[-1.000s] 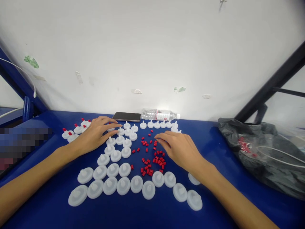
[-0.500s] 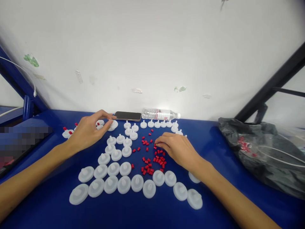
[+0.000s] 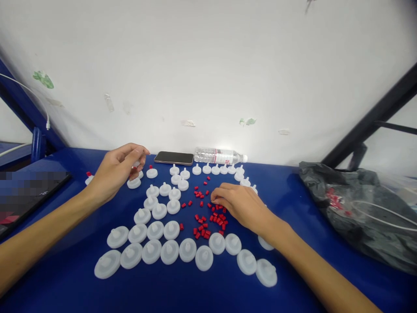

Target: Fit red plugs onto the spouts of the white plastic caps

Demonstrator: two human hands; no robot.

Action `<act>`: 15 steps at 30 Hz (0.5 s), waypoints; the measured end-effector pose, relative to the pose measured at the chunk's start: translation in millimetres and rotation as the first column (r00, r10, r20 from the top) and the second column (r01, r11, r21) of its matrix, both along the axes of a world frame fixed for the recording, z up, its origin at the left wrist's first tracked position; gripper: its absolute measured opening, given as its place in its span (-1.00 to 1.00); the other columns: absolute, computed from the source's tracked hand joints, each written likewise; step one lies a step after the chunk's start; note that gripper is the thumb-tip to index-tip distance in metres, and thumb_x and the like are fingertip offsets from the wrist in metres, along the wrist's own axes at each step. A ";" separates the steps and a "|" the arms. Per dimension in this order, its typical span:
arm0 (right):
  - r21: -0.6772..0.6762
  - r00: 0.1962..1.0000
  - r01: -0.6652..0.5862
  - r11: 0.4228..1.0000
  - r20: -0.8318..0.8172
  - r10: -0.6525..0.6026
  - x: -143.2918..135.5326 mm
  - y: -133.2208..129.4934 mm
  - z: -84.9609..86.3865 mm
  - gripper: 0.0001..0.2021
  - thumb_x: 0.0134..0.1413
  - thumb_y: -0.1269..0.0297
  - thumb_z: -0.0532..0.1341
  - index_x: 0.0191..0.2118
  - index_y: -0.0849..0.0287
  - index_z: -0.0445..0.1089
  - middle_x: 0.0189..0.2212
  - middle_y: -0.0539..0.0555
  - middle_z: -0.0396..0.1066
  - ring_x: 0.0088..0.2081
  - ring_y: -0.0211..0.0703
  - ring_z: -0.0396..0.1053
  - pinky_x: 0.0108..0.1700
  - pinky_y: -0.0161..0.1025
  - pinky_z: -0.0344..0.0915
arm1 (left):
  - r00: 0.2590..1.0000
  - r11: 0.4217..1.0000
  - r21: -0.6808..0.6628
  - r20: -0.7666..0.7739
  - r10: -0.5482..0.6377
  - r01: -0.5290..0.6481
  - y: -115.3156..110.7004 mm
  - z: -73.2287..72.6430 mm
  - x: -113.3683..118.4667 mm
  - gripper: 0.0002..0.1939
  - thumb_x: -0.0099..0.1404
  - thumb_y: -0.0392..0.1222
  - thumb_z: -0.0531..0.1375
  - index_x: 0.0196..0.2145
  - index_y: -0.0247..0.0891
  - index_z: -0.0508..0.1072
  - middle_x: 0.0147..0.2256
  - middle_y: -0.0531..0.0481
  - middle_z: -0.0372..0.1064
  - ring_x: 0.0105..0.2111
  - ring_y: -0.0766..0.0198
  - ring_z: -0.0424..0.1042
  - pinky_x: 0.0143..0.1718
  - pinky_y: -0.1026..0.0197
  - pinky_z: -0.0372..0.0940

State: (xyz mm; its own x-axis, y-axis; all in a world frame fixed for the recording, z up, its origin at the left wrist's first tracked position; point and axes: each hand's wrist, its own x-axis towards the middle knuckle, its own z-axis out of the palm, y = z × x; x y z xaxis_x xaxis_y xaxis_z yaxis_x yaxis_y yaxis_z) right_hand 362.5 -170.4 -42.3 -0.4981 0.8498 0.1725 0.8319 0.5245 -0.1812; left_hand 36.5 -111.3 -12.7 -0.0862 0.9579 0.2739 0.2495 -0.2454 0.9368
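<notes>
The fingers of the left hand (image 3: 117, 168) are curled inward, with the thumb laid close to the forefinger; whether anything is gripped there cannot be told; red-tipped discs (image 3: 151, 173) are seen beside and behind this hand, some partly covered by it; the fingers of the right hand (image 3: 243, 204) are bent and drawn together at the far side of the red caps (image 3: 207, 234); whether a cap is pinched cannot be told, the tips being small and partly hidden; the caps, short, smooth and roughly cylindrical, are strewn loosely between the hands and nearer the viewer; around them are set white discs (image 3: 170, 252), round, of slightly translucent plastic, each with a slim central spout; a glossy dark phone (image 3: 174, 158) and a clear ribbed bottle (image 3: 204, 155), lying on its side, are placed by the wall (image 3: 208, 65); at the right, a crumpled black bag (image 3: 309, 174) is noted, with a clear pouch (image 3: 355, 202) of red pieces upon it; all is supported by a smooth blue table (image 3: 182, 293).
</notes>
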 end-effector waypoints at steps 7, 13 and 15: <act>0.051 0.996 0.023 0.998 -0.093 -0.018 1.7 -1.0 5.3 -0.87 0.49 0.36 0.20 -0.09 0.10 0.52 -0.14 0.03 0.61 -0.28 -0.14 0.55 -0.34 -0.25 0.21 | 0.995 0.994 -0.064 -0.019 -0.094 0.093 -6.2 -1.4 2.6 -0.62 0.19 0.07 0.33 -0.13 -0.19 0.61 -0.41 0.03 0.35 -0.53 0.34 0.26 -0.56 0.25 0.20; 0.119 0.922 0.010 0.993 -0.385 0.037 3.2 -2.3 9.7 -0.87 0.38 0.45 0.31 -0.09 0.07 0.56 -0.20 -0.06 0.68 -0.32 -0.22 0.60 -0.29 -0.30 0.36 | 0.975 0.991 0.063 -0.192 -0.107 0.121 -20.2 -2.5 16.1 -0.32 0.13 0.21 0.47 0.14 -0.11 0.55 -0.06 -0.09 0.63 -0.10 0.02 0.63 -0.15 0.12 0.54; 0.129 0.868 0.004 0.992 -0.493 0.061 -0.2 -4.3 11.6 -0.84 0.33 0.47 0.36 -0.08 0.06 0.60 -0.20 -0.07 0.69 -0.32 -0.24 0.61 -0.29 -0.33 0.40 | 0.968 0.988 0.094 -0.230 -0.100 0.125 -26.6 -1.9 18.3 -0.35 0.10 0.21 0.50 0.08 -0.10 0.59 0.02 -0.10 0.63 -0.08 -0.01 0.65 -0.14 0.11 0.57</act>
State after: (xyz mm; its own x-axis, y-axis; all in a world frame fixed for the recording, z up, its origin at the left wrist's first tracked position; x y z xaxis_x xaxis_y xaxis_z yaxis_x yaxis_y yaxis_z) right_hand 362.3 -174.8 -30.7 -0.3434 0.7925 0.5040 0.6338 0.5916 -0.4983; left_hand 54.8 -137.9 -14.5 0.0955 0.9220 0.3752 0.4147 -0.3795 0.8271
